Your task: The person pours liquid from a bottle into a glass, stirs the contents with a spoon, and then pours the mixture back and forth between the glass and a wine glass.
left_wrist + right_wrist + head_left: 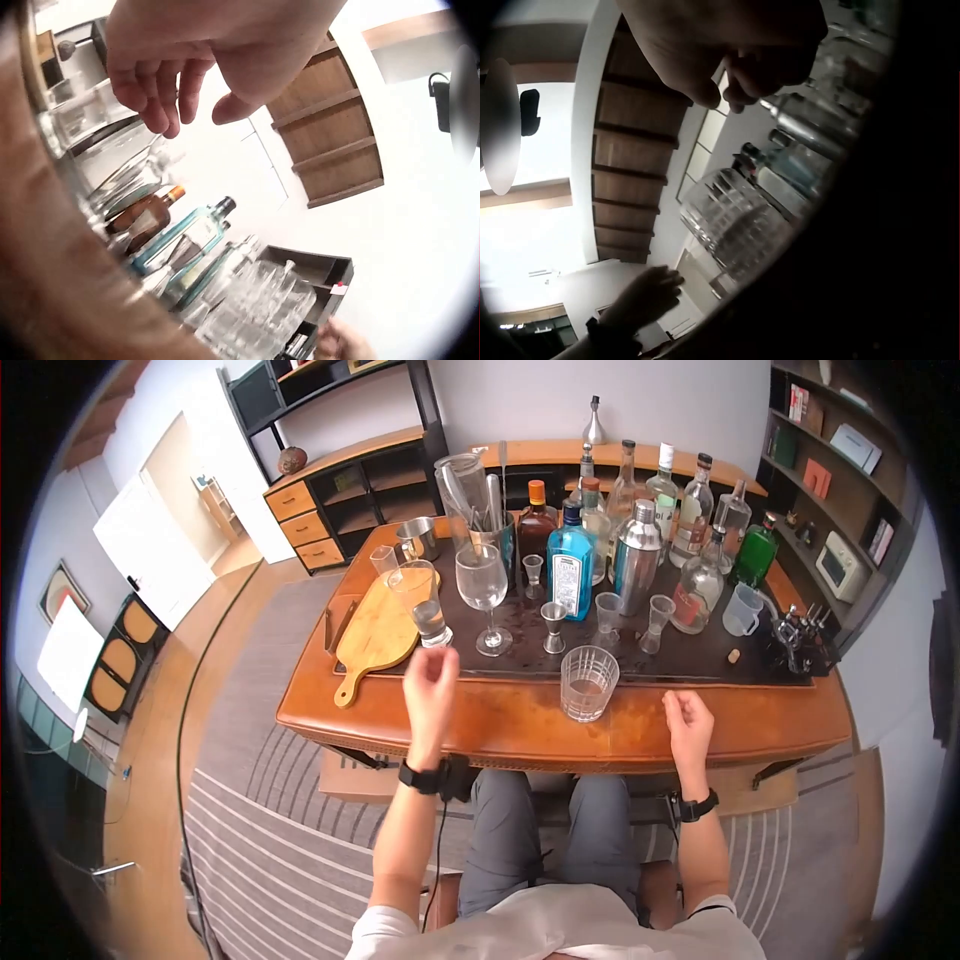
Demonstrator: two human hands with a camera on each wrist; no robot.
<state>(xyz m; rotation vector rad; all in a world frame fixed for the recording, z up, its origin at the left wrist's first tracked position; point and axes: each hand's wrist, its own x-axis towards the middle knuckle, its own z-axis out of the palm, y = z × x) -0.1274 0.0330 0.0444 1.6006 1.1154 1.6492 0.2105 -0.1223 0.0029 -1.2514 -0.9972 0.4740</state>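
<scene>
My left hand (pixel 428 695) hovers at the table's front edge, just in front of a small glass of clear liquid (pixel 431 624). In the left wrist view its fingers (pixel 150 94) hang loosely bent, apart from the thumb, with nothing between them. A cut-glass tumbler (pixel 588 685) stands upright on the tan leather edge between both hands. To its right, my right hand (pixel 690 725) is raised, fingers loosely curled and holding nothing. In the right wrist view the tumbler (pixel 735 221) stands beyond that hand. A stemmed wine glass (pixel 482 582) is behind the left hand.
A wooden cutting board (pixel 385 622) lies at the left. Behind the tumbler stand a metal jigger (pixel 553 628), a blue bottle (pixel 571 565), a shaker (pixel 637 555) and several other bottles. A plastic measuring jug (pixel 742 610) and a cork (pixel 733 656) are at the right.
</scene>
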